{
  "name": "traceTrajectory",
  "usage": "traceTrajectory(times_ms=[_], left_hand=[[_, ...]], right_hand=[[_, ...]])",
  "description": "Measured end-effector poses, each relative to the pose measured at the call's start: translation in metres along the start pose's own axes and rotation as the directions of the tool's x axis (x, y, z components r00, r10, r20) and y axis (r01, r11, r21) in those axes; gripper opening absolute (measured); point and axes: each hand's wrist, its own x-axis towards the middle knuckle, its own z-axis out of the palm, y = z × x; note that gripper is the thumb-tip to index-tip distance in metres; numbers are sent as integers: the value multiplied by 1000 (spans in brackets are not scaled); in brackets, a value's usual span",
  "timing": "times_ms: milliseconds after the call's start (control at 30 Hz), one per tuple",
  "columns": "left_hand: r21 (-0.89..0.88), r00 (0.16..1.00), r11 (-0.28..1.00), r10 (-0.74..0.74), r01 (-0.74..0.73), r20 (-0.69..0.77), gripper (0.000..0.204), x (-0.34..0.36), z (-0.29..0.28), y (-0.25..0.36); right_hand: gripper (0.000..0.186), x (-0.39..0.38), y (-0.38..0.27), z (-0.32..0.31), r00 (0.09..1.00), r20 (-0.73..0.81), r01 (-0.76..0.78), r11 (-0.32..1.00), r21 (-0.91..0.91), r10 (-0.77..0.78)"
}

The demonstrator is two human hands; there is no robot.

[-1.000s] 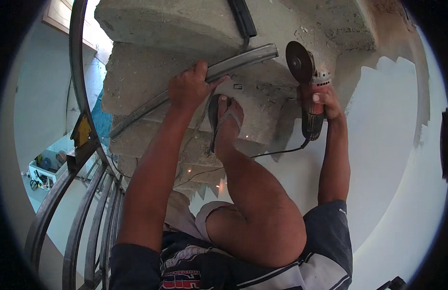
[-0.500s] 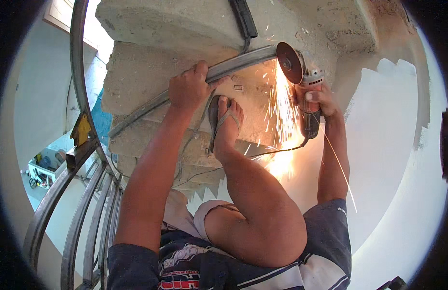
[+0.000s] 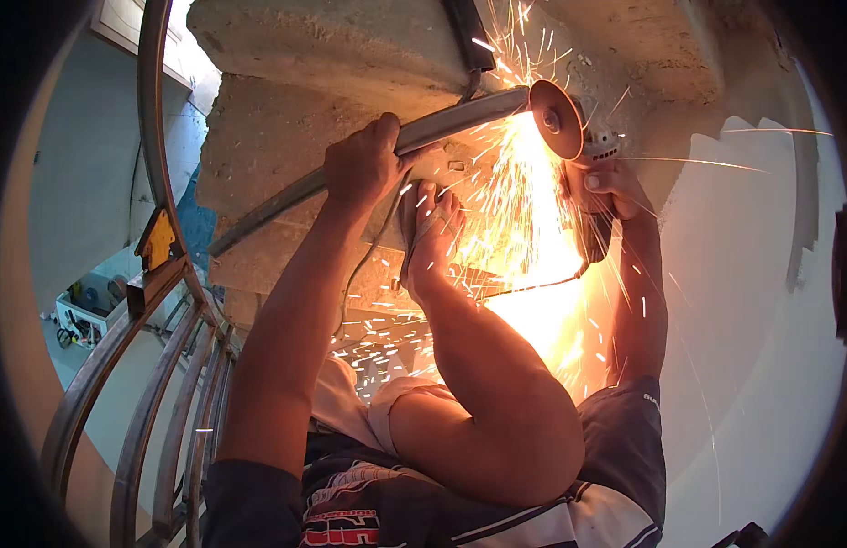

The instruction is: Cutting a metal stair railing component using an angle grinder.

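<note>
My left hand (image 3: 362, 164) is wrapped round a long grey metal tube (image 3: 460, 119) that slants up to the right over the concrete steps. At the tube's right end, the reddish disc (image 3: 557, 121) of an angle grinder touches the metal. My right hand (image 3: 617, 189) grips the angle grinder (image 3: 601, 146) by its body, thumb on the near side. A dense stream of bright sparks (image 3: 528, 201) pours down from the contact, hiding part of the grinder body and the step behind. My sandalled foot (image 3: 432, 228) rests on a step just below the tube.
Concrete stairs (image 3: 286, 119) fill the middle. A metal railing (image 3: 136, 402) with a yellow magnetic-looking square (image 3: 156, 241) stands at left, above a lower floor with a white crate (image 3: 81, 315). A black tube (image 3: 466, 36) lies above. A partly painted white wall (image 3: 725, 301) rises at right.
The sparks have grown much thicker and brighter, now also spraying upward past the disc and across my foot and leg. Both hands keep their holds, nearly unmoved.
</note>
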Motion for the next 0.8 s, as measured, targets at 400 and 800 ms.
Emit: traceTrajectory(times_ms=[400,800], left_hand=[[-36,996,999,36,-39,-81,56,-3,11,-4],[9,1000,1000,-3,4,-17,56,-4,10,-2]], right_hand=[[61,-1,-61,32,781,617,-2,987,160,-98],[53,-2,-69,41,748,642,-34,956,293,-170]])
